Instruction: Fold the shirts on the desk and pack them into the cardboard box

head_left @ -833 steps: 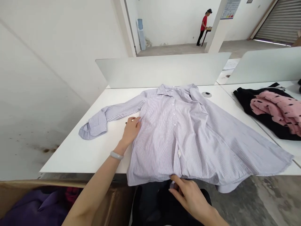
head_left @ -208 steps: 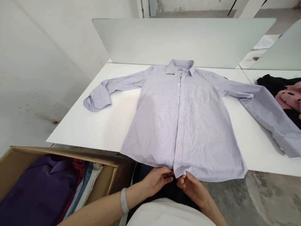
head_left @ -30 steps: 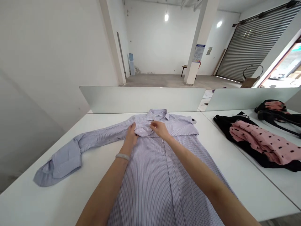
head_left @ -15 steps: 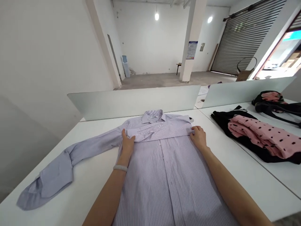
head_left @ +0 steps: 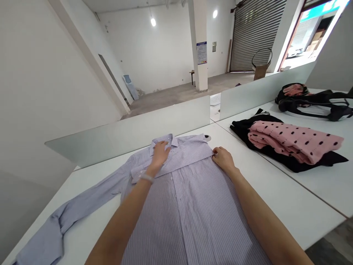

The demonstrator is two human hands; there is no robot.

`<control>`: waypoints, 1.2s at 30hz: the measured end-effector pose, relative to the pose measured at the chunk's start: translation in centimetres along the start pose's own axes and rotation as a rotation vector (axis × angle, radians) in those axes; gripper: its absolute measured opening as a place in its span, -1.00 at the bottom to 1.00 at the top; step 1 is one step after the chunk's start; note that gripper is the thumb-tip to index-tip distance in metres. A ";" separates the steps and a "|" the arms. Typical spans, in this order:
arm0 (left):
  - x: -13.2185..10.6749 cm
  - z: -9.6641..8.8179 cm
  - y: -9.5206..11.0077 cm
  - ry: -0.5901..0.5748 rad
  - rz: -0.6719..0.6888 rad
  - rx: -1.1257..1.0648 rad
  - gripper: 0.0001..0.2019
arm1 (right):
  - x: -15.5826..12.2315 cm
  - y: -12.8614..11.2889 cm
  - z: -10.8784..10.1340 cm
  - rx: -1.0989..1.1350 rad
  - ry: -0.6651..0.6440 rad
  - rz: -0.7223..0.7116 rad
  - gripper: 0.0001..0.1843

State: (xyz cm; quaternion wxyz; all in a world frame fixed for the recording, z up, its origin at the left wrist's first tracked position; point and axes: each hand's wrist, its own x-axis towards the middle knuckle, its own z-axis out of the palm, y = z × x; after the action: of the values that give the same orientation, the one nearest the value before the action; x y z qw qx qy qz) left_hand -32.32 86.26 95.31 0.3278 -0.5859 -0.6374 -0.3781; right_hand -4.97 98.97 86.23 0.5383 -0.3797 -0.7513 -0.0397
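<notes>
A lilac pinstriped button-up shirt (head_left: 187,206) lies front up on a white table (head_left: 275,206), its collar at the far end. One sleeve (head_left: 82,209) stretches towards the lower left. The other sleeve (head_left: 176,162) is folded across the chest, its cuff end near my left forearm. My left hand (head_left: 160,154) is spread over the shirt just below the collar, holding nothing. My right hand (head_left: 223,159) rests at the right edge of the folded sleeve, fingers on the cloth.
On the neighbouring table, a pink garment with black dots (head_left: 295,141) lies on a black garment (head_left: 248,130), and a black strapped item (head_left: 311,103) lies beyond them. Pale divider panels (head_left: 127,129) stand along the far table edge.
My left hand has moved from the folded cuff up towards the collar. My right hand has shifted slightly along the fold. The view has turned right, and earlier the folded sleeve lay stretched out.
</notes>
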 end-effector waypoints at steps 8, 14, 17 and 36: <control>8.5 8.9 11.1 -0.226 0.118 -0.076 -0.69 | 0.2 0.0 0.5 0.020 0.078 -0.109 -0.78; 11.1 11.4 13.3 -0.294 0.069 -0.063 -0.74 | 0.5 0.0 1.1 -0.065 0.092 -0.159 -0.79; 12.0 11.6 13.8 -0.338 0.088 -0.042 -0.83 | 0.6 0.1 0.9 -0.072 0.098 -0.172 -0.78; 11.8 13.4 13.2 -0.202 0.190 -0.193 -0.60 | 0.9 1.0 0.4 -0.035 0.026 -0.242 -0.73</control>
State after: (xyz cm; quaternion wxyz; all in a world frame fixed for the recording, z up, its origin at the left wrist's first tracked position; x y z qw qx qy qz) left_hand -19.99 104.13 100.05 0.2383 -0.7076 -0.5694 -0.3440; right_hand -4.84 100.33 86.43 0.5325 -0.2950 -0.7839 -0.1224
